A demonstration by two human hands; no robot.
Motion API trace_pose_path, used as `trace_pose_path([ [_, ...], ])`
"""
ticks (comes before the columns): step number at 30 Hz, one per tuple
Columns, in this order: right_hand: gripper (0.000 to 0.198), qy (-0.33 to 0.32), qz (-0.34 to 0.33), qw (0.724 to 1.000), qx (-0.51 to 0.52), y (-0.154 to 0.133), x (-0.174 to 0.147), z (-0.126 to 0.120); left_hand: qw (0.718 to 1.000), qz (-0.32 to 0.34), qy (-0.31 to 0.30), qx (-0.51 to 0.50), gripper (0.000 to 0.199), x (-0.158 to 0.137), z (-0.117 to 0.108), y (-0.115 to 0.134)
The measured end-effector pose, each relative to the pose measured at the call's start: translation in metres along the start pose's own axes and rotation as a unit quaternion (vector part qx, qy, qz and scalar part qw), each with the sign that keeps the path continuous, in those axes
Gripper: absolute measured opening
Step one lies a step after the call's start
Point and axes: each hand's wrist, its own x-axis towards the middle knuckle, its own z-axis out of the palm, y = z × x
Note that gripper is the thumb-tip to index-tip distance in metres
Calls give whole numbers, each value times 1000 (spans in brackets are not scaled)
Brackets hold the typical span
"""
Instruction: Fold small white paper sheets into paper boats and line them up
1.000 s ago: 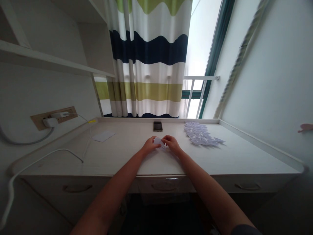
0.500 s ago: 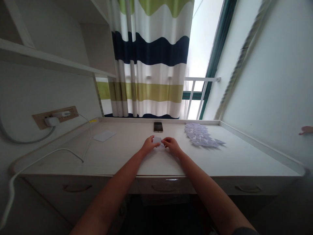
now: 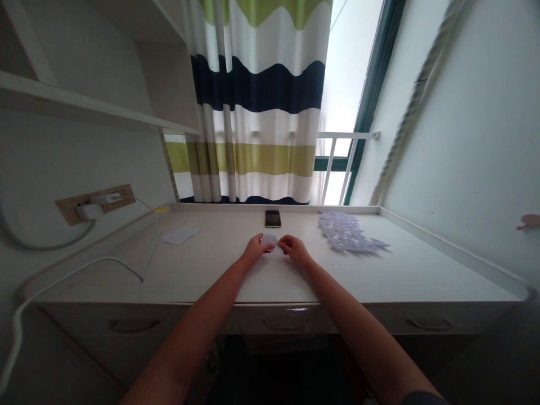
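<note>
A small piece of white paper (image 3: pixel 269 239), seemingly folded, is held between my two hands above the middle of the desk. My left hand (image 3: pixel 254 249) pinches its left side, thumb on top. At the paper's right corner, the fingertips of my right hand (image 3: pixel 294 248) are closed on its edge. To the right lies a broad pile of folded white paper pieces (image 3: pixel 348 232) with pointed ends. Flat sheets of white paper (image 3: pixel 180 234) rest on the desk to the left. The exact folds in the held paper are too small to make out.
A phone (image 3: pixel 273 219) lies just beyond my hands. On the left, a white cable (image 3: pixel 113 258) runs across the white desk (image 3: pixel 202 281) from a wall socket (image 3: pixel 95 203). A striped curtain (image 3: pixel 257 129) hangs behind the desk, and a shelf (image 3: pixel 97 115) juts out at upper left.
My left hand and the paper have shifted slightly left. The paper's right end now looks narrower at my right fingertips. The pile, sheets and phone stay in place.
</note>
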Motion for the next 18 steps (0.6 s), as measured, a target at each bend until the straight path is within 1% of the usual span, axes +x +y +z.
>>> trace_pose_path([
  [4, 16, 13, -11, 1000, -27, 2, 0, 0, 1000, -17, -9, -12, 30, -2, 1, 1],
  [7, 19, 10, -3, 1000, -11, 2, 1, 0, 999, -24, -18, -17, 31, -3, 2, 2],
  [11, 20, 22, 0, 1000, 12, 3, 3, 0, 998, -27, -44, -32, 34, -3, 3, 2],
  [14, 20, 20, 17, 999, 37, 3, 4, 0, 999, -12, -22, -26, 31, -2, 3, 3],
  [18, 20, 10, 28, 998, 58, 0, 3, -1, 997, 52, 27, 41, 31, 0, 1, 1],
])
